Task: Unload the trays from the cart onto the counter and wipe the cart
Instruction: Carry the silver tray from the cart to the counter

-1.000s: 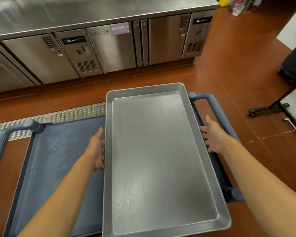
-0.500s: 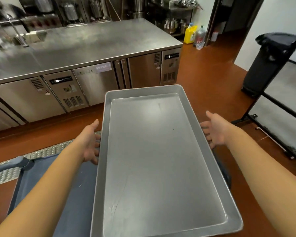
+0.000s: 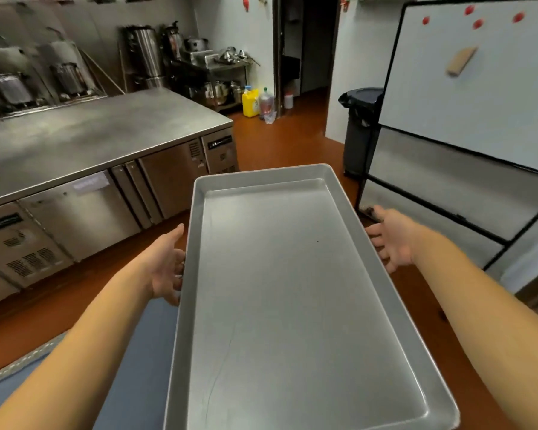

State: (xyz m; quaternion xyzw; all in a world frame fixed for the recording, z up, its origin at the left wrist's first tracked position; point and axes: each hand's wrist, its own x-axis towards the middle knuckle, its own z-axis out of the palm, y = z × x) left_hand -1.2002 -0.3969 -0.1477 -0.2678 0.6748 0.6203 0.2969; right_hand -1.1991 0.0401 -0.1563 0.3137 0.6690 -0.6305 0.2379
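The tray [image 3: 295,305], likely rigid, light and slick, is gripped at its long rims by left hand [image 3: 165,268] and right hand [image 3: 392,240], fingers curled beneath.

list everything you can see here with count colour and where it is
tray: one, silver, empty, held up in the centre foreground
cart: one, blue-grey, low at left under the tray
counter: one, stainless steel, left, cabinet doors beneath
urns and pots: several, steel, along the back wall
jug: one, yellow, on the floor by the doorway
bin: one, black, right of the doorway
whiteboard: one, white with red magnets, right
floor: red-brown
left hand: holds the tray's left edge
right hand: holds the tray's right edge
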